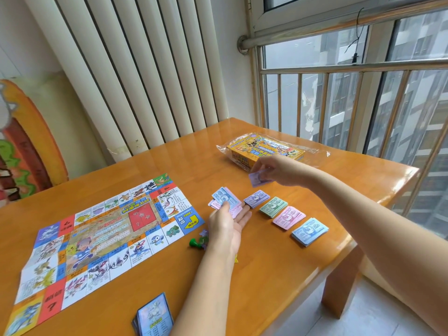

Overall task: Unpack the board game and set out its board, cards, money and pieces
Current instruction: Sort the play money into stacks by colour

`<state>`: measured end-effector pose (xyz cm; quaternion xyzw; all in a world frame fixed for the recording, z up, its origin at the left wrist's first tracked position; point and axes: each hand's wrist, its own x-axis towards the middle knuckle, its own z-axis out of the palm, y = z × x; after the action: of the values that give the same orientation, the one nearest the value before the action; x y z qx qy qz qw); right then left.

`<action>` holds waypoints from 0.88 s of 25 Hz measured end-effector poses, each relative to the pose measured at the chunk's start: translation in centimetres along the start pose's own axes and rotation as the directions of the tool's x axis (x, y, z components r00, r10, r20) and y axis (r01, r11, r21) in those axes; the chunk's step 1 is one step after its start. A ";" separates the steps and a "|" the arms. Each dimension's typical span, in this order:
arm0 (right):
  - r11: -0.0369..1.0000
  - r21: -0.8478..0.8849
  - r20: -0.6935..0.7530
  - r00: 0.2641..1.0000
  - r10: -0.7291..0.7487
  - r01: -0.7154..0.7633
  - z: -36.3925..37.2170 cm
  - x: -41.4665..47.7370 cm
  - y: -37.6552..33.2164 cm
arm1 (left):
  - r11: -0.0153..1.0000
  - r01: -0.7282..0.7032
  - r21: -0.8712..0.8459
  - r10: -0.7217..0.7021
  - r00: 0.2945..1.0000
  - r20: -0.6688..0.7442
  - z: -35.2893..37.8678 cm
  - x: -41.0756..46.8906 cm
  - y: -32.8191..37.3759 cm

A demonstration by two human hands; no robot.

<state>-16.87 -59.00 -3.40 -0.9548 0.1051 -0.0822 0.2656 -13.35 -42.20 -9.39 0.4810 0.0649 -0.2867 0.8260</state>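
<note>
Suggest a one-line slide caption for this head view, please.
Sorting play money: left hand holds mixed notes, right hand pinches a purple note near four sorted piles, board unfolded alongside.

I see the table (266,275) carrying the board (104,241), cards (154,316), pieces (195,243), four money stacks (288,217) (purple, green, pink, blue) and the box (265,151) amid clear plastic (315,151).

I read bright daylight from the window (351,100) at right. The table (278,270) shows glare along its far edge. Shadows are soft. Frame edges bend; the right hand (274,170) is slightly blurred.
</note>
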 end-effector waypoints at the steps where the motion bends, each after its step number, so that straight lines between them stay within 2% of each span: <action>1: 0.999 -0.035 0.040 0.999 0.002 -0.001 0.3 0.5 0.0 | 1.000 0.010 -0.004 -0.010 1.000 0.000 0.1 0.0 -0.1; 7: 0.995 -0.096 0.193 0.980 0.038 -0.020 2.2 2.4 -0.1 | 0.999 0.036 -0.031 -0.036 0.999 0.003 0.4 0.1 -0.2; 11: 0.981 -0.195 0.216 0.975 0.046 -0.003 3.2 2.4 0.0 | 1.000 0.009 0.000 -0.009 1.000 0.016 0.6 -0.1 -0.1; 16: 0.979 -0.202 0.244 0.968 0.066 -0.016 2.7 2.4 -0.1 | 1.000 0.019 0.017 -0.020 1.000 0.014 0.4 0.3 0.0; 22: 0.945 -0.328 0.419 0.897 0.142 0.003 2.1 2.8 -0.8 | 1.000 0.027 -0.001 -0.027 1.000 0.007 0.5 0.4 0.0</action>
<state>-13.62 -58.00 -4.44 -0.9746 0.0893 0.1620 0.1266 -13.11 -42.78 -9.21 0.4786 0.0685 -0.2995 0.8225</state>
